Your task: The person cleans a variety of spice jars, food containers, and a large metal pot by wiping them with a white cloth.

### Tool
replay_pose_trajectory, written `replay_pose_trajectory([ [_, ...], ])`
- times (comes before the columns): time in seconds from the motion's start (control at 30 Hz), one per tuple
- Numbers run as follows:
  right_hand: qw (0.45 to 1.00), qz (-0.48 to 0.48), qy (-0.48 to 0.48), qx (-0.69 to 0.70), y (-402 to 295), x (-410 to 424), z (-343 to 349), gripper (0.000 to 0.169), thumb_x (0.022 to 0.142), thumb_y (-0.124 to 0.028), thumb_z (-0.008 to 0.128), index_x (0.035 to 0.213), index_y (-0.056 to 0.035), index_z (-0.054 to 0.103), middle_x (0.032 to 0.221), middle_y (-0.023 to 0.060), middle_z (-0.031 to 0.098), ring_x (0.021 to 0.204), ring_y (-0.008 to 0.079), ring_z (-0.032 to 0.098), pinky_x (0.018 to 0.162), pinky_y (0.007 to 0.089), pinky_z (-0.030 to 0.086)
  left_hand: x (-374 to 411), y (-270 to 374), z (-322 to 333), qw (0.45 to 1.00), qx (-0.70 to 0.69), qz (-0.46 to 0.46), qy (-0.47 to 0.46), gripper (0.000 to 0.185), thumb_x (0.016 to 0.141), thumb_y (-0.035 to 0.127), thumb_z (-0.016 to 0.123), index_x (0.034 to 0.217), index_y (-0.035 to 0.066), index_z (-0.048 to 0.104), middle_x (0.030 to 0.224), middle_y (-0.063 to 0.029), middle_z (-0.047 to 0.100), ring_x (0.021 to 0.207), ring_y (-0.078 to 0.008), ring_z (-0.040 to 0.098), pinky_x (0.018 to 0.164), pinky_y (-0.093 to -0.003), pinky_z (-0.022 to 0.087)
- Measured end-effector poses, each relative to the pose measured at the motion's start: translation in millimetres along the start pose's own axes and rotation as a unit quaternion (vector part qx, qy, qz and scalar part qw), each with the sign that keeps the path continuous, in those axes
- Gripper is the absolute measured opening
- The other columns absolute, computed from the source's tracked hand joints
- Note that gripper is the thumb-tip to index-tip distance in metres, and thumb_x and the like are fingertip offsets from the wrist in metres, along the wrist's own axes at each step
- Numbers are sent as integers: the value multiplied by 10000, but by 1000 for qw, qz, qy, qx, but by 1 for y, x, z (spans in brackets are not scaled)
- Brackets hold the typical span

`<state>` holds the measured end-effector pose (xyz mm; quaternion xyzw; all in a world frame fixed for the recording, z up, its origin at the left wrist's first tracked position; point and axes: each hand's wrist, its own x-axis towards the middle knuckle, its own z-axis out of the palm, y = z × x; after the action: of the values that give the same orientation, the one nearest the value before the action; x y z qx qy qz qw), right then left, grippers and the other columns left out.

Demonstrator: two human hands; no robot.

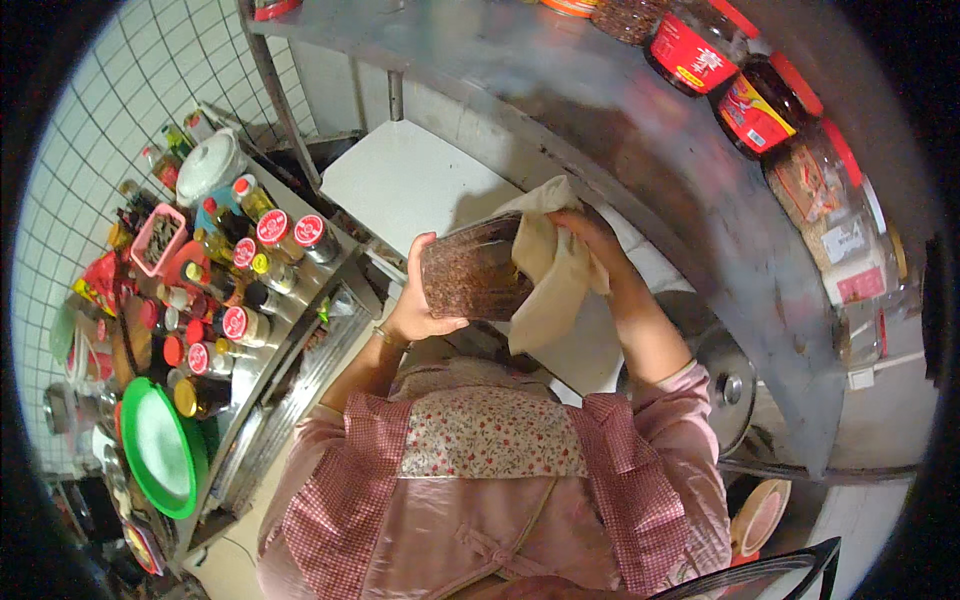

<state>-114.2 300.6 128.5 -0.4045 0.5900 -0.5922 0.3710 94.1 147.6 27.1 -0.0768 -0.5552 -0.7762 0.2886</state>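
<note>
A clear jar (472, 274) with brown, grainy contents lies on its side in front of my body. My left hand (420, 300) grips its left end, thumb below and fingers above. Over the right end of the jar hangs a beige cloth (555, 277), which my right hand (581, 232) holds bunched against it. Part of the right hand's fingers is hidden by the cloth. Beneath the hands is a white board-like surface (420, 176).
A metal shelf (637, 127) with red-lidded jars (765, 105) curves along the right. On the left, a steel counter (300, 300) holds many bottles, seasoning jars, a pink basket (159, 240) and a green basin (161, 450). A round metal lid (731, 390) sits at right.
</note>
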Motion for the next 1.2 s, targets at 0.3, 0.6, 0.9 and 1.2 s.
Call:
replay_pose_trajectory([
  [0.3, 943, 134, 182, 246, 46, -20, 14, 391, 796, -224, 552, 1138, -47, 486, 1032, 79, 563, 901, 192, 563, 767, 312, 466, -19, -14, -9, 937, -337, -66, 61, 808, 642, 290, 709, 1291, 48, 295, 1261, -142, 414, 1123, -319, 436, 905, -474, 394],
  [0.6, 934, -34, 180, 306, 78, -48, -15, 545, 733, -296, 650, 1171, -35, 460, 1042, 84, 573, 913, 216, 571, 801, 337, 462, -1, 22, 37, 933, -287, -143, 160, 956, 619, 834, 265, 1305, 170, 303, 1251, -91, 439, 1032, -335, 507, 689, -468, 495],
  [0.9, 923, -71, 17, 377, 88, 38, 7, 400, 836, -285, 509, 1129, -13, 492, 1037, 100, 580, 933, 220, 568, 831, 338, 458, -14, 9, 66, 900, -392, -166, 95, 598, 773, 569, 370, 1195, 145, 389, 1172, -82, 472, 936, -273, 542, 597, -417, 520],
  [1.2, 945, -133, 131, 269, 66, 21, 63, 389, 864, -325, 465, 1098, -17, 512, 1024, 103, 580, 915, 214, 569, 815, 347, 466, -14, 5, 44, 935, -237, -31, 262, 591, 743, 380, 524, 1216, 57, 378, 1126, -115, 504, 1013, -297, 509, 825, -458, 438],
])
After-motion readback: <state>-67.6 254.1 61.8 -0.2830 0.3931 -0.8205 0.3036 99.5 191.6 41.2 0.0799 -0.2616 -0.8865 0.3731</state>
